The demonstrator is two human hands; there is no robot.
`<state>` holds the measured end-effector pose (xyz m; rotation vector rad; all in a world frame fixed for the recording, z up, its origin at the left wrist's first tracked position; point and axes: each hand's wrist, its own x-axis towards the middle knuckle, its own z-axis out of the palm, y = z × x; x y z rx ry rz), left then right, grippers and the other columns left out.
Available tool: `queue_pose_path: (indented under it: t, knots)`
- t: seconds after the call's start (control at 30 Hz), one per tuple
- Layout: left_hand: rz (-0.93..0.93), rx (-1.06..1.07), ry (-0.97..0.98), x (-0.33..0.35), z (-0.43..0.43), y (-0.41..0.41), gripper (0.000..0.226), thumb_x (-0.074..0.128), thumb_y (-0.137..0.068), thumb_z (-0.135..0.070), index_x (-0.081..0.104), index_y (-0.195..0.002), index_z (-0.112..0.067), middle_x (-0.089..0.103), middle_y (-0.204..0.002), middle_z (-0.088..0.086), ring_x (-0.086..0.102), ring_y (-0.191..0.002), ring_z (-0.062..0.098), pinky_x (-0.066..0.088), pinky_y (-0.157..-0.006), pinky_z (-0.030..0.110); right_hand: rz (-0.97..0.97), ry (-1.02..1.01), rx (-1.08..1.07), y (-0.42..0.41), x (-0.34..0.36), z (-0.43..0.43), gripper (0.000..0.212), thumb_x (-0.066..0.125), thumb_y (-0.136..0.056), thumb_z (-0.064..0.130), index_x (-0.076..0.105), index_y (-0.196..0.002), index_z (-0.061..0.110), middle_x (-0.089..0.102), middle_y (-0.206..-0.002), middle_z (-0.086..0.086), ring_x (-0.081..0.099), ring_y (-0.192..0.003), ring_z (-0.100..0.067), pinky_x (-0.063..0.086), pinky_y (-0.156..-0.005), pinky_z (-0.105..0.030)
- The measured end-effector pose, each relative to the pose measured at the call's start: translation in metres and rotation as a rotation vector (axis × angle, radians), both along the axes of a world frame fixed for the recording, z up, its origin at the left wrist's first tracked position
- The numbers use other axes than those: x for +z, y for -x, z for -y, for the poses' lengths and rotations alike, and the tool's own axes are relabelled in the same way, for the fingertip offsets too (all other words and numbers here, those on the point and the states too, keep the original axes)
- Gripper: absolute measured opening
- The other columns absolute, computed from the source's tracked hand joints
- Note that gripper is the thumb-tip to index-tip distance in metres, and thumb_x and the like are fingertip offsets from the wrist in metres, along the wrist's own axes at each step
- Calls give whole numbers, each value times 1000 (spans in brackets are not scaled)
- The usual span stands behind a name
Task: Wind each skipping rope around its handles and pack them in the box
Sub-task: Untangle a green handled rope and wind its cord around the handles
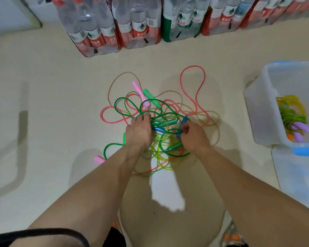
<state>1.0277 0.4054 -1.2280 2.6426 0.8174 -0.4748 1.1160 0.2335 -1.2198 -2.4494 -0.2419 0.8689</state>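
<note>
A tangle of skipping ropes lies on the floor: a green rope [122, 99], a pink rope [193, 68], a tan rope [118, 77] and a yellow rope [161, 163]. Pink handles [140, 93] [99, 159] and green handles [151, 97] [165, 122] lie among them. My left hand [139, 131] presses into the pile, fingers closed on the green rope by a blue handle [159, 129]. My right hand [194, 134] grips the other blue handle [183, 123]. The clear box [257, 111] at the right holds wound ropes with purple handles [301, 128].
Shrink-wrapped packs of water bottles [137, 24] line the far side of the floor. The box's clear lid with a blue clip [303, 168] lies on the floor near its front. My knees fill the bottom of the view.
</note>
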Motion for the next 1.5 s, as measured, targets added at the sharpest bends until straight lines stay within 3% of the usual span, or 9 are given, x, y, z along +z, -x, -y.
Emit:
queue_pose_path:
  t: [0.2, 0.43, 0.57, 0.63, 0.77, 0.97, 1.17, 1.33, 1.5]
  knots:
    - [30, -23, 132, -2, -18, -4, 43, 68, -89, -22, 50, -128, -18, 60, -114, 6, 60, -101, 30, 51, -85, 43, 46, -57, -94, -9, 3, -5, 30, 57, -87, 9, 63, -114, 19, 65, -113, -2, 61, -105, -25, 47, -87, -33]
    - [-359, -494, 90, 92, -48, -18, 30, 64, -90, -25, 70, -119, -21, 68, -110, 8, 63, -104, 29, 48, -81, 30, -96, -69, 332, -6, 87, -13, 71, 67, -78, 22, 48, -145, 34, 37, -150, -4, 28, -143, -27, 28, -118, -41]
    - [-484, -469, 358, 176, -49, -15, 19, 65, -89, -9, 72, -104, -18, 67, -86, -3, 61, -83, 19, 43, -76, 29, -208, -134, 514, 8, 160, -19, 74, 66, -75, 34, 45, -145, 41, 29, -156, 5, 15, -149, -11, 14, -116, -28]
    - [-454, -397, 539, 219, -47, -8, 23, 60, -91, -1, 69, -90, -22, 69, -80, -6, 62, -78, 15, 45, -71, 28, -250, -201, 546, 15, 192, -20, 52, 70, -79, 29, 63, -130, 31, 48, -141, 1, 35, -138, -11, 24, -107, -19]
    - [-177, -238, 812, 294, -41, 17, 19, 53, -101, -3, 63, -96, -18, 67, -72, -10, 63, -75, 8, 49, -68, 21, -308, -307, 455, 28, 234, -3, 37, 71, -58, 47, 78, -82, 20, 74, -110, -7, 64, -108, -14, 42, -107, -37]
    - [224, 56, 1163, 357, -46, 45, 18, 43, -104, -11, 61, -107, -12, 57, -77, -2, 68, -84, 14, 54, -76, 27, -122, -259, 334, 25, 266, 40, 24, 54, -97, 6, 72, -80, 7, 72, -87, -12, 59, -78, -14, 44, -63, -13]
    - [239, 103, 757, 348, -16, 49, 16, 53, -103, -31, 51, -102, -15, 61, -90, 6, 67, -88, 23, 49, -76, 33, -286, -602, -41, 28, 317, 44, 22, 40, -109, 19, 57, -100, 9, 75, -90, -9, 75, -75, -22, 59, -60, -26]
    - [258, -143, 809, 346, 30, 40, 84, 85, -69, -45, 40, -133, -15, 61, -123, 3, 66, -111, 20, 55, -93, 39, -406, -970, -258, 27, 372, 27, 22, 38, -109, 14, 57, -101, 7, 76, -78, -8, 76, -71, -19, 60, -58, -28]
    - [356, -84, 877, 335, 48, 28, 16, 53, -103, -10, 42, -92, -13, 71, -85, 14, 67, -81, 32, 52, -62, 28, -399, -1156, -366, 14, 392, 22, 24, 42, -108, 21, 59, -105, 5, 76, -79, -9, 76, -72, -18, 61, -58, -27]
